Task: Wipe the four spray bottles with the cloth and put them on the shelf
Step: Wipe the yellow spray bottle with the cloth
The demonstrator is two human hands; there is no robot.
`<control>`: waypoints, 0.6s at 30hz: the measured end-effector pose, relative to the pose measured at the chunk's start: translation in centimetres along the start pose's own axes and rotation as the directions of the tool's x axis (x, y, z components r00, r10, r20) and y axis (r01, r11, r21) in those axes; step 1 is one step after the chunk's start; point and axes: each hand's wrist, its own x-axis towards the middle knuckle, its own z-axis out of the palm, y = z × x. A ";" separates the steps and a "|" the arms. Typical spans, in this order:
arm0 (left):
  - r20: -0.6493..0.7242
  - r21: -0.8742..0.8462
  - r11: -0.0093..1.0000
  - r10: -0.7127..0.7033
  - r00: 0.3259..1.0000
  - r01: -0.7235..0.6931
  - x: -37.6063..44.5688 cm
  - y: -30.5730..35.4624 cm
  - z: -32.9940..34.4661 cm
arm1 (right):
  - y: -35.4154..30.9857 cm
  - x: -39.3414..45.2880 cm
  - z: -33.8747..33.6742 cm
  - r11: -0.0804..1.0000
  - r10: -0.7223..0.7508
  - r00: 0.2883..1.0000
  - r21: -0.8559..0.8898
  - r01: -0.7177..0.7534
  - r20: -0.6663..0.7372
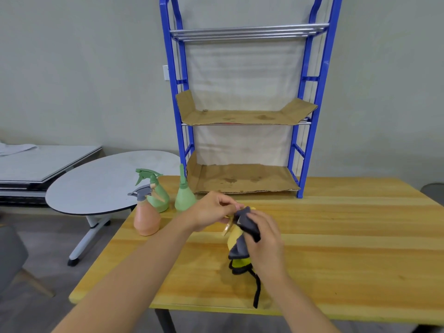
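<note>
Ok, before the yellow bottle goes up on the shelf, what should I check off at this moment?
1. Yellow bottle held: ok, left hand grips its top.
2. Cloth on the bottle: ok, right hand presses it against the bottle.
3. Wiping finished: cannot tell.
4. Shelf has room: ok, both cardboard-lined levels are bare.
5. Other bottles waiting: ok, the pink bottle, the green spray bottle and the green squeeze bottle stand upright on the table, left of the shelf.
6. Path to the shelf: ok, nothing stands between the hands and the lowest level.
</note>
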 end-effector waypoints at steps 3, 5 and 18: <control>-0.008 -0.012 1.000 -0.019 1.000 0.018 0.0 0.0 -0.2 | -0.4 -0.7 0.2 0.973 -0.218 0.938 -0.015 0.230 0.270; 0.003 -0.026 0.999 -0.022 1.000 0.022 0.0 -0.2 -0.2 | 0.4 -0.7 0.2 0.964 -0.250 0.941 -0.035 0.265 0.228; -0.003 -0.008 1.000 0.003 1.000 -0.003 -0.2 -0.2 0.0 | 0.8 0.3 -0.1 0.990 0.130 0.986 0.078 -0.122 -0.108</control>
